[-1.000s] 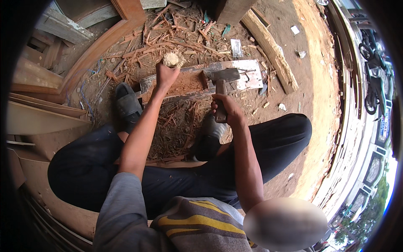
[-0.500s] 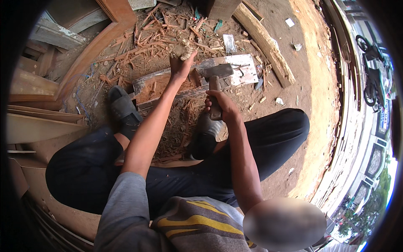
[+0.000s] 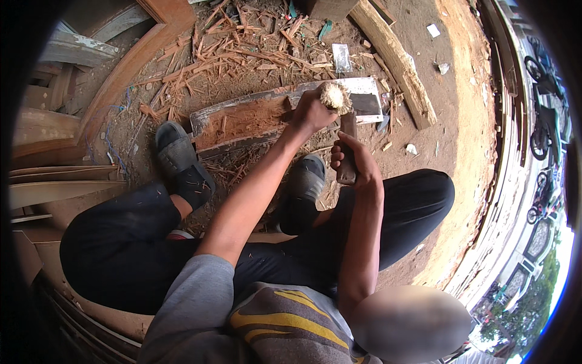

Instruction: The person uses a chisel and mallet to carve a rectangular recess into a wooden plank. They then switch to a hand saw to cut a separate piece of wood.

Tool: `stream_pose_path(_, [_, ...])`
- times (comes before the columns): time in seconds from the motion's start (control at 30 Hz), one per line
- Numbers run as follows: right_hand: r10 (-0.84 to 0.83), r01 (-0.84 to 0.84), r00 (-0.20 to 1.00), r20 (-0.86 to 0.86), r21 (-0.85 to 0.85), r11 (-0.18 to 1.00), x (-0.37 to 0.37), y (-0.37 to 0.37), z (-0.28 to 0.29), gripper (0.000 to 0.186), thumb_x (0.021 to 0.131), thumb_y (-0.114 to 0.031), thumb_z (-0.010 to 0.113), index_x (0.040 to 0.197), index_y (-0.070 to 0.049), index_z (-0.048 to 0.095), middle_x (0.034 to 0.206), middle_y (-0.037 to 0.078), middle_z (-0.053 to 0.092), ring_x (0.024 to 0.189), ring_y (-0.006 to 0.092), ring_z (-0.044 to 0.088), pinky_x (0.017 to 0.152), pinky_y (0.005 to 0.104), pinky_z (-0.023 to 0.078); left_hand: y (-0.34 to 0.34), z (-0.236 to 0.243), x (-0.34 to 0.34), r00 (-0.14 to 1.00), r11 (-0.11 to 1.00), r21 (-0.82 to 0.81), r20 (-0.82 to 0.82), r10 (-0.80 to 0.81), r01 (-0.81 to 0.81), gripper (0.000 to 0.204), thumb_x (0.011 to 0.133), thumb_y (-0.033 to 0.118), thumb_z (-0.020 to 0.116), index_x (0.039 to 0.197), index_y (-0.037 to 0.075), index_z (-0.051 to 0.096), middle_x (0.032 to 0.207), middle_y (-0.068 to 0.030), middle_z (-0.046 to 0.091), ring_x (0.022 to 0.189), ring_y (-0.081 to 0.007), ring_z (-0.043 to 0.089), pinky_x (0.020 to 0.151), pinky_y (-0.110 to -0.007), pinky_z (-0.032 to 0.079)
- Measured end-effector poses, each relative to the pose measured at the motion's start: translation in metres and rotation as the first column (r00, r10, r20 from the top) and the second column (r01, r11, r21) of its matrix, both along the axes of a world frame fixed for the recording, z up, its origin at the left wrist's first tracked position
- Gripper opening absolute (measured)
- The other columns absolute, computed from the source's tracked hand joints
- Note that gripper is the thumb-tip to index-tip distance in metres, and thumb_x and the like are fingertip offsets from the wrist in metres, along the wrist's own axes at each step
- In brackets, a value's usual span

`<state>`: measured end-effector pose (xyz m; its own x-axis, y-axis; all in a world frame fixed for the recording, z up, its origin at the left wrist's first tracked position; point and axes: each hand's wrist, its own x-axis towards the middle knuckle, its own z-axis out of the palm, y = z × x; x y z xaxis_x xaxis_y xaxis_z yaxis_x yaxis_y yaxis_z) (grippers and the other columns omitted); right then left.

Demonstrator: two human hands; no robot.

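Dark hammer (image 3: 348, 127), one, fills right hand (image 3: 364, 162); left hand (image 3: 311, 113) grips one frayed tool (image 3: 333, 97).

Left arm (image 3: 251, 197) stretched forward, slanting rightward; left hand (image 3: 311, 114) clenched at its end. Right forearm (image 3: 362, 236) ran nearly straight ahead; right hand (image 3: 360, 159) sat nearer the body, fingers (image 3: 336, 159) curled, thumb (image 3: 350, 143) laid forward. Knees (image 3: 435, 191) bent, splayed wide.

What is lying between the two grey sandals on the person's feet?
Scattered wood chips lie there, with part of the left forearm above; the head view shows this.
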<state>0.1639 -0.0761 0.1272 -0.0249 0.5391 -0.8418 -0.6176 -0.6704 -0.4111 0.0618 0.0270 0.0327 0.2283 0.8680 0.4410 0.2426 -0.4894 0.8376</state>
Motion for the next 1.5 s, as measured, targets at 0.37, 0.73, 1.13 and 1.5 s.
stream_pose_path(0.37, [-0.117, 0.081, 0.955, 0.271, 0.143, 0.986, 0.042, -0.006, 0.063, 0.021, 0.09, -0.026, 0.056, 0.09, -0.006, 0.05, 0.067, -0.001, 0.045, 0.052, 0.0058, 0.042, 0.044, 0.0202, 0.036, -0.01, -0.001, 0.013, 0.965, 0.967, -0.245, -0.226, -0.134, 0.077, 0.056, 0.067, 0.014, 0.065, 0.118, -0.002, 0.05, 0.066, -0.0199, 0.062, 0.062, -0.035, 0.063, 0.058, -0.042, 0.052])
stream_pose_path(0.73, [-0.185, 0.118, 0.923, 0.336, 0.209, 0.971, 0.042, -0.007, 0.085, 0.03, 0.092, -0.035, 0.054, 0.093, -0.005, 0.049, 0.067, 0.0, 0.043, 0.05, 0.0056, 0.04, 0.044, 0.0195, 0.036, 0.005, -0.003, 0.018, 0.914, 0.917, -0.399, -0.372, -0.163, 0.001, 0.043, 0.075, 0.025, 0.063, 0.11, 0.004, 0.049, 0.082, -0.0207, 0.064, 0.08, -0.0357, 0.064, 0.075, -0.041, 0.053])
stream_pose_path(1.13, [0.068, -0.079, 0.988, 0.141, 0.076, 0.994, 0.033, -0.008, 0.09, 0.017, 0.089, -0.02, 0.056, 0.09, -0.005, 0.05, 0.067, 0.0, 0.045, 0.049, 0.0068, 0.042, 0.042, 0.0225, 0.038, 0.001, 0.008, 0.017, 0.905, 0.9, -0.436, -0.382, -0.187, 0.002, 0.049, 0.067, 0.019, 0.068, 0.112, 0.006, 0.054, 0.084, -0.0188, 0.065, 0.082, -0.0363, 0.063, 0.075, -0.043, 0.051])
stream_pose_path(1.5, [0.113, -0.114, 0.961, 0.252, -0.013, 0.993, 0.035, -0.005, 0.043, 0.015, 0.081, -0.012, 0.061, 0.085, -0.004, 0.049, 0.067, 0.002, 0.048, 0.055, 0.0103, 0.047, 0.048, 0.0249, 0.04, 0.004, -0.004, 0.027, 0.826, 0.87, -0.493, -0.488, -0.283, 0.007, 0.054, 0.075, 0.025, 0.065, 0.119, 0.0, 0.046, 0.092, -0.0236, 0.064, 0.079, -0.0343, 0.065, 0.071, -0.04, 0.055])
